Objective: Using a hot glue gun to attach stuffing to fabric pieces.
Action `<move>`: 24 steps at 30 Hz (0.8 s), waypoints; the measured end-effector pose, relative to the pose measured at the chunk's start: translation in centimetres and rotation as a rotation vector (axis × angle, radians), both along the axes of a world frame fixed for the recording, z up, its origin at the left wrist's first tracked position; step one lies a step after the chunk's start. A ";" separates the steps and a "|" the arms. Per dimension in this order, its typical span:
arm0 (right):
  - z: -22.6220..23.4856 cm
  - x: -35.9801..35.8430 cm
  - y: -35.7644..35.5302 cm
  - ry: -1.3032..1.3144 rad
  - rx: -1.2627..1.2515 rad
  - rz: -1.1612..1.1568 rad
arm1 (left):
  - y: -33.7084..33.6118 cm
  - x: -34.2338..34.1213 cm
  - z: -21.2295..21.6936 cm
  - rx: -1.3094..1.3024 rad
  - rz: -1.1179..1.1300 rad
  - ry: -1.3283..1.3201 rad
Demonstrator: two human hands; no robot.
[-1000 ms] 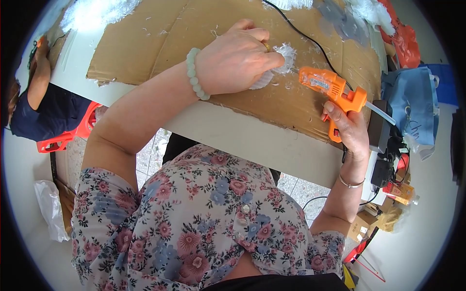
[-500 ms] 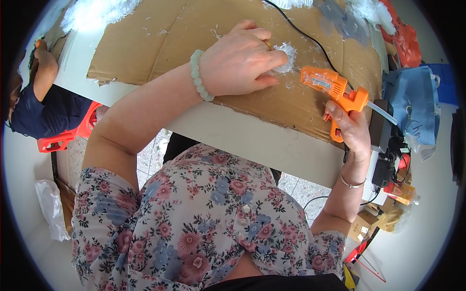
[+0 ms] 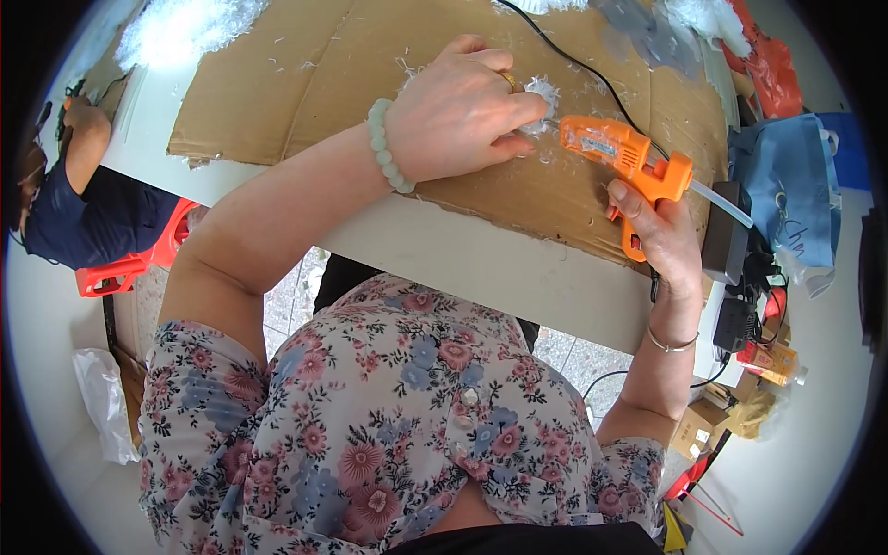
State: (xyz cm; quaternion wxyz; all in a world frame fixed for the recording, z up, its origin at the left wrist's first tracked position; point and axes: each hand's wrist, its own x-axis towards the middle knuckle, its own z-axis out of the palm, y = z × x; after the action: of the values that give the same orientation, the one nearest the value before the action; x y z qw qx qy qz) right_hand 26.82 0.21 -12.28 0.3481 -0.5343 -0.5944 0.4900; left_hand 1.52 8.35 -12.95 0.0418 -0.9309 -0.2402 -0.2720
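Observation:
An orange hot glue gun (image 3: pixel 624 153) with a clear glue stick (image 3: pixel 721 203) poking out of its back is in my right hand (image 3: pixel 664 231), gripped by the handle. Its nozzle points left at a small tuft of white shredded fibre (image 3: pixel 540 102), close to it. My left hand (image 3: pixel 467 116) is closed around that tuft, thumb and fingers bent together just above the cardboard. Part of the tuft shows past the fingertips; the rest is hidden by the hand.
A brown cardboard sheet (image 3: pixel 370 55) with loose white shreds covers the white table (image 3: pixel 481 254). A black cord (image 3: pixel 592 74) crosses it. White fluff (image 3: pixel 190 28) lies far left. A blue bag (image 3: pixel 786 190) and black adapters (image 3: pixel 735 324) are at right. Another person's arm (image 3: pixel 83 148) is at left.
The glue gun in my right hand has moved slightly left and up, its nozzle closer to the white tuft. My left hand has barely shifted.

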 end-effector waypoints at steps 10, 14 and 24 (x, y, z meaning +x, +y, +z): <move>-0.4 3.8 1.0 0.140 0.039 -0.107 | 0.1 3.3 -0.4 0.038 0.013 -0.044; 0.2 3.7 1.8 0.174 0.085 -0.091 | 0.6 3.2 -0.4 0.006 0.028 -0.026; 1.2 4.1 3.8 0.216 0.098 -0.095 | 1.7 5.1 -0.7 0.085 0.142 -0.011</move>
State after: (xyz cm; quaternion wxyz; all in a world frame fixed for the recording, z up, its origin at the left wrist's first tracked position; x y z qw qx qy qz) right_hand 30.89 3.99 -11.05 0.4584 -0.4883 -0.5508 0.4980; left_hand 6.60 10.10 -13.64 0.0993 -0.9074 -0.2943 -0.2833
